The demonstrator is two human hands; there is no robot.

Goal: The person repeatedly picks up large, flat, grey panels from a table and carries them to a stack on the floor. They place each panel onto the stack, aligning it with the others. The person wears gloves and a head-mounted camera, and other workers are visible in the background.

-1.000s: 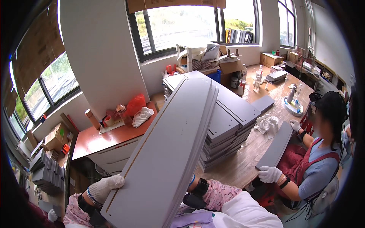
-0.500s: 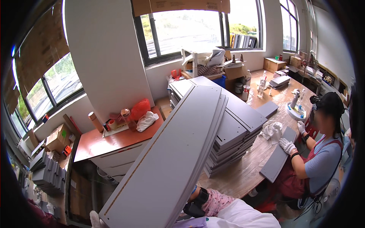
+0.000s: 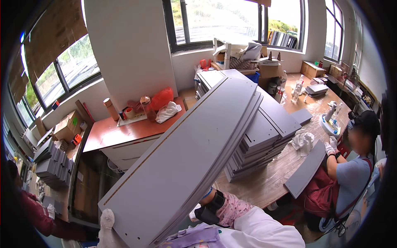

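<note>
A small stack of long grey panels (image 3: 182, 153), with drilled holes and a brown groove along one edge, lies tilted across the view in front of me. My left hand (image 3: 108, 227), in a whitish glove, is closed on its near left corner, thumb upright at the edge. From the right side, my right hand (image 3: 205, 199) reaches the stack's lower edge; only the wrist area shows, the fingers being hidden by the panels. The far end overlaps a taller pile of grey panels (image 3: 264, 136) on the table; whether they touch I cannot tell.
A co-worker (image 3: 351, 169) at the right has gloved hands by a single grey panel (image 3: 306, 169). A white cloth (image 3: 303, 142) and bottles (image 3: 296, 91) sit on the wooden table (image 3: 252, 190). Left are a red-topped cabinet (image 3: 101, 134), more panels (image 3: 53, 165) and another person (image 3: 37, 215).
My view has turned left and downward. The held stack's near end shows further left, with more of its near edge in view. The co-worker's hands have come together near the panel's far end.
</note>
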